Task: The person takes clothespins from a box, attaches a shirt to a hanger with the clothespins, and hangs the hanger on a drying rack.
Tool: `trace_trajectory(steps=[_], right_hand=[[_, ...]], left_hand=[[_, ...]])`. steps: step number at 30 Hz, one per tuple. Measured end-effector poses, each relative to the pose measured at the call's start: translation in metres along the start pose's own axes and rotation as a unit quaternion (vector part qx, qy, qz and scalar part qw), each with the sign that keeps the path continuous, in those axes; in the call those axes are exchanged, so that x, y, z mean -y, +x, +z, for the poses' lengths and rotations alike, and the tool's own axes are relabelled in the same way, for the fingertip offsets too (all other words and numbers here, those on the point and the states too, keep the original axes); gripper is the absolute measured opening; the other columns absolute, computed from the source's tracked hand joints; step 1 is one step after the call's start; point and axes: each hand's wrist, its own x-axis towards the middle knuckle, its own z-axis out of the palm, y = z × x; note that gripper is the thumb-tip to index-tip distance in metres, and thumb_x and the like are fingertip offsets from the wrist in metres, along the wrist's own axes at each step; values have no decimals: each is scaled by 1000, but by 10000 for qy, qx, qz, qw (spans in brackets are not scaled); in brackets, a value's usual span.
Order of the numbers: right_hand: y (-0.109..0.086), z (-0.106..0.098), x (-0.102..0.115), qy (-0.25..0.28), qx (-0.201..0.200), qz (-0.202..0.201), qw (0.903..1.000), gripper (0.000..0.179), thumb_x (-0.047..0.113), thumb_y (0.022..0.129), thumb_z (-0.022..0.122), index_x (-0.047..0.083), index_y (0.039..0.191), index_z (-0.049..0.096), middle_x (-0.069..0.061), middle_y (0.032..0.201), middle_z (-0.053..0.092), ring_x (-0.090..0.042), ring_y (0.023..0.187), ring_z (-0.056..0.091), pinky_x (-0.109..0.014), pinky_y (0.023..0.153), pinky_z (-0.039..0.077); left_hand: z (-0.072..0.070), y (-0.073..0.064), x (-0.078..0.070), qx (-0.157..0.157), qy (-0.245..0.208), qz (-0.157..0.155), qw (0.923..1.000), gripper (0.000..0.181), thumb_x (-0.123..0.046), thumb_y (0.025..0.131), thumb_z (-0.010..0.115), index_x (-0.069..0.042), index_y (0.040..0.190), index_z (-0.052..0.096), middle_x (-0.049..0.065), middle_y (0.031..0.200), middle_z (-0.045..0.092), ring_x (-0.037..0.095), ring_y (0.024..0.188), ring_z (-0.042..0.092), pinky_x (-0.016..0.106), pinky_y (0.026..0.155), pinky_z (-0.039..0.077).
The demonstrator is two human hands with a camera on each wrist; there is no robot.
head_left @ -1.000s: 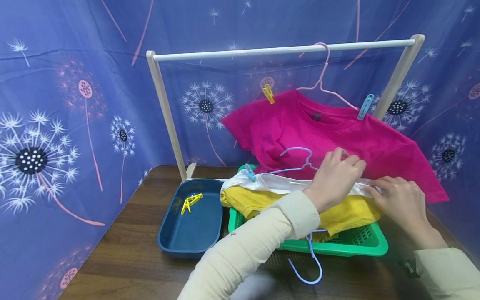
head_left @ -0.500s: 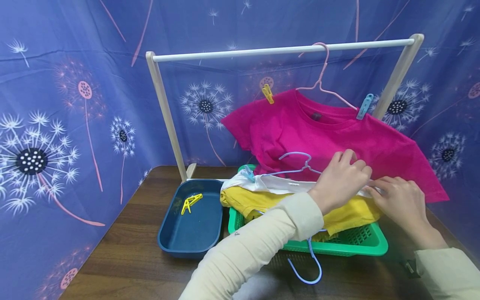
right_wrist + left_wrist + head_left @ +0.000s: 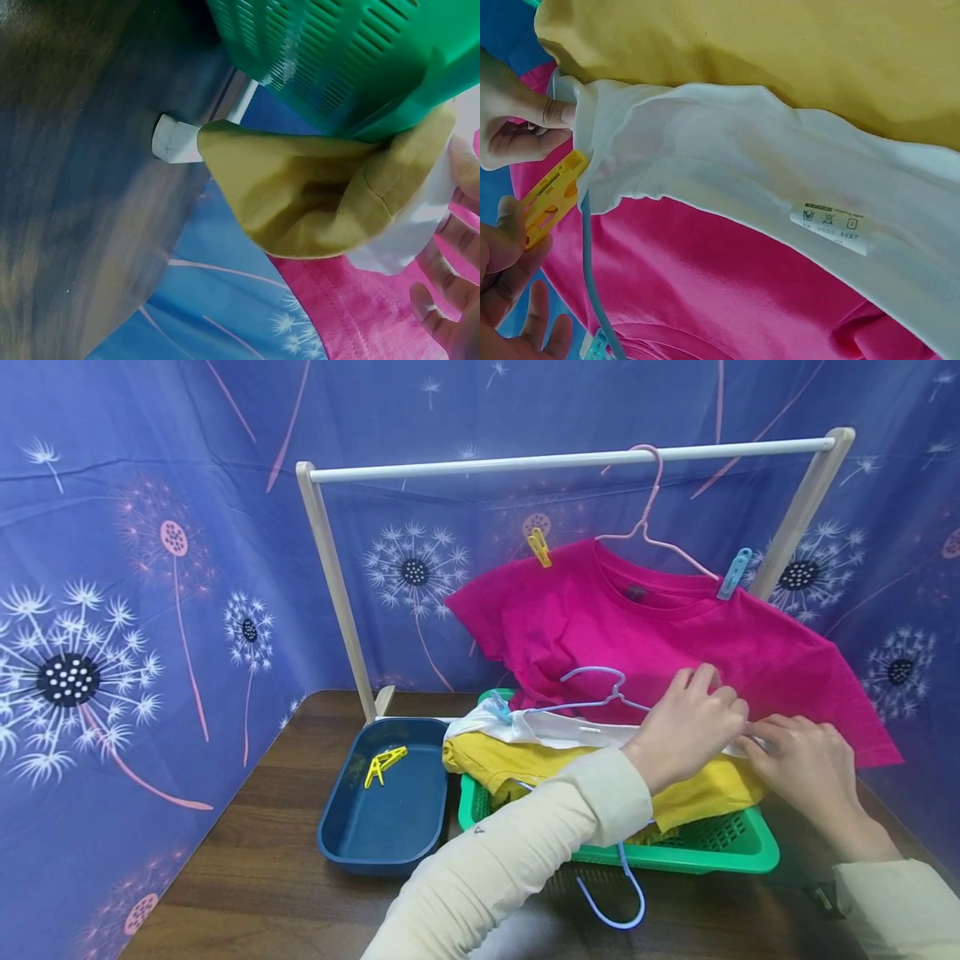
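A white garment (image 3: 555, 732) with a label lies over a yellow garment (image 3: 487, 762) on the green basket (image 3: 738, 853). A light blue hanger (image 3: 617, 688) runs into it, and a blue clothespin (image 3: 498, 708) sits at its left end. At the right end, my left hand (image 3: 692, 725) pinches a yellow clothespin (image 3: 553, 199), whose tip meets the white cloth beside the hanger wire. My right hand (image 3: 812, 770) pinches the white garment's corner. In the head view the hands hide that clothespin. Fingers (image 3: 442, 274) of the right hand show at the right wrist view's edge.
Behind, a pink T-shirt (image 3: 675, 643) hangs on a pink hanger (image 3: 647, 514) from the rack's white bar (image 3: 480, 467). A blue tray (image 3: 397, 827) with a yellow clothespin (image 3: 385, 763) stands left of the basket. A second blue hanger's hook (image 3: 636, 902) projects over the basket's front.
My left hand has moved slightly right toward my right hand. The light blue hanger's hook has dipped a little. My right hand stays nearly in place.
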Motion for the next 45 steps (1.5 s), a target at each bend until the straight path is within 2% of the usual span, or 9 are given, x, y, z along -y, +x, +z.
trace_trajectory(steps=[4,7,9,11,17,21,23,32,45], right_hand=[[1,0,0,28,-40,9,10000,74,60,89,27,2,81,72,-15,67,65,-32,56,54,-36,46,34],[1,0,1,60,-41,-14,10000,65,57,90,35,3,82,72,-15,69,66,-33,57,55,-37,45,35],[1,0,1,88,-14,-16,10000,50,47,88,48,4,83,72,-15,70,66,-33,57,55,-36,45,35],[1,0,1,93,-5,-44,9999,39,39,85,55,4,83,72,-15,70,67,-33,56,55,-36,44,36],[0,1,0,66,46,-59,10000,36,38,83,59,4,83,72,-15,69,66,-32,54,54,-35,43,35],[-1,1,1,79,100,-8,9999,23,23,71,71,3,82,72,-15,69,66,-33,55,54,-36,43,36],[-1,1,1,85,102,16,9999,22,22,70,71,3,82,72,-15,69,66,-33,55,54,-36,43,36],[-1,1,2,66,139,239,9996,20,15,66,71,3,83,72,-16,71,67,-34,58,55,-38,45,37],[2,-1,1,81,150,238,9996,19,16,65,71,4,80,72,-16,70,67,-34,57,55,-36,43,35]], left_hand=[[3,-3,1,-154,85,-73,9998,34,-42,86,56,-32,118,58,-16,111,62,13,114,45,26,95,37],[5,-5,2,-144,127,-104,9998,32,-41,86,57,-32,116,59,-16,109,62,12,113,45,26,93,37],[5,-6,2,-98,93,-115,9998,34,-42,85,58,-32,117,59,-16,110,62,12,113,45,26,93,37],[5,-6,2,37,61,-126,9999,37,-44,84,59,-33,119,58,-16,112,61,12,113,45,26,94,37],[5,-5,1,569,-92,-238,9981,47,-47,80,63,-33,123,51,-14,119,56,12,115,43,28,96,35],[5,-7,1,828,-484,-407,9946,61,-49,74,68,-33,128,45,-14,125,52,10,116,43,28,98,34],[4,-9,0,860,-643,-515,9929,68,-50,71,70,-33,130,42,-14,126,52,9,115,43,26,97,34],[4,-27,1,249,-631,-638,9957,84,-50,68,73,-27,137,32,-8,130,48,12,120,42,26,100,34],[11,-60,16,-782,-540,-561,9939,45,-35,82,62,-24,124,48,-8,112,58,12,104,52,26,86,43]])
